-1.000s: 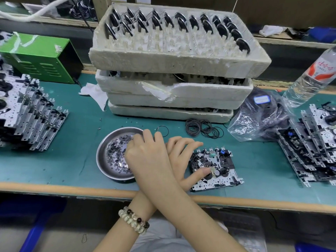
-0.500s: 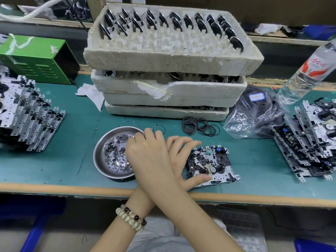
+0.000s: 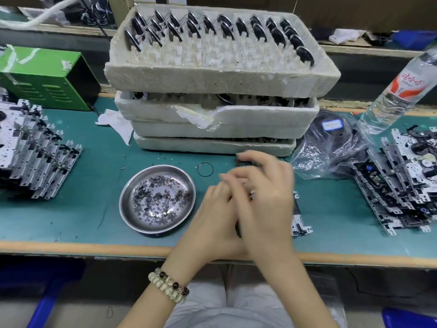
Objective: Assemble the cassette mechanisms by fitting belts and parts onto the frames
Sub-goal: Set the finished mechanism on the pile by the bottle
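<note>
Desk (image 3: 94, 209), teal mat with a tan wooden near edge.

- Right hand (image 3: 264, 202): centre, lying over the left hand; fingers motion-blurred, so whether spread or pinching cannot be told; fingertips reach toward a dark, blurred pile of black rubber belts (image 3: 243, 160) just beyond them.
- Left hand (image 3: 212, 218): touching and partly beneath the right hand; fingers hidden, grip cannot be told; beaded cream-and-brown bracelet (image 3: 169, 288) on the wrist.
- Silver metal cassette mechanism frame (image 3: 298, 218): flat on the desk beneath both hands; only its right edge shows.
- Single thin black belt loop (image 3: 205, 169): flat on the mat, between the dish and the belt pile.
- Round stainless steel dish (image 3: 123, 197): just left of the hands; holds small dark metal washers (image 3: 156, 197).
- Stack of white foam trays (image 3: 212, 79): far centre; top tray holds rows of upright black discs on pins (image 3: 241, 27).
- Leaning stack of silver frames (image 3: 35, 157): far left; a second stack of frames with black parts fitted (image 3: 406, 185): far right.
- Clear plastic bag of dark parts (image 3: 331, 147): right of the trays.
- Clear plastic water bottle with red label (image 3: 399, 91): far right.
- Green metal box (image 3: 47, 79): far left.
</note>
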`<move>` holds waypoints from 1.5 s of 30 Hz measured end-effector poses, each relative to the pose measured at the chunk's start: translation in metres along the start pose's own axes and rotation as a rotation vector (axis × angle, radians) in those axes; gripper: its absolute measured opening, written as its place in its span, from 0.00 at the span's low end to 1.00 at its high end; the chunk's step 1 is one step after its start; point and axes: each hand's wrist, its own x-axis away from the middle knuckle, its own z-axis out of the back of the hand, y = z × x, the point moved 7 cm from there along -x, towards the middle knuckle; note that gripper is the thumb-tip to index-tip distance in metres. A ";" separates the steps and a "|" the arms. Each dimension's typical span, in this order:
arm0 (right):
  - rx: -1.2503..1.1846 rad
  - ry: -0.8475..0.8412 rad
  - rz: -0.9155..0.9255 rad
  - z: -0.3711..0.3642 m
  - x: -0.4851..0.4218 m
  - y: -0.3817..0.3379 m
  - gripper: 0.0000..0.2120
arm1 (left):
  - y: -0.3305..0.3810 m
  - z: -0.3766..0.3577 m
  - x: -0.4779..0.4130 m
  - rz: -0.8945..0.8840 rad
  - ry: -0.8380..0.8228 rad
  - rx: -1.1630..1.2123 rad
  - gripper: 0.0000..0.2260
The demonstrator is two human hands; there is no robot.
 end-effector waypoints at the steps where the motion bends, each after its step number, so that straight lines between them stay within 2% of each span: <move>1: 0.046 0.058 -0.057 0.016 0.003 0.015 0.02 | -0.002 -0.002 0.000 -0.004 -0.005 0.009 0.44; 3: 0.116 0.115 -0.222 0.035 0.011 0.052 0.03 | -0.004 -0.004 -0.001 0.013 -0.014 0.019 0.45; 5: 0.159 0.079 -0.354 0.036 0.020 0.073 0.03 | -0.002 -0.004 -0.001 0.005 -0.004 0.019 0.46; 7: 0.182 0.041 -0.402 0.029 0.031 0.082 0.04 | -0.001 -0.004 0.000 -0.009 0.009 0.041 0.45; 13: 0.305 0.098 -0.402 0.021 0.039 0.075 0.04 | -0.001 -0.003 0.000 -0.007 0.037 0.054 0.42; 29: 0.387 0.055 -0.401 0.021 0.032 0.073 0.06 | -0.002 -0.005 0.001 -0.016 0.037 0.052 0.40; 45: 0.312 -0.119 -0.559 0.022 0.025 0.092 0.06 | -0.002 -0.005 0.002 -0.029 0.039 0.032 0.44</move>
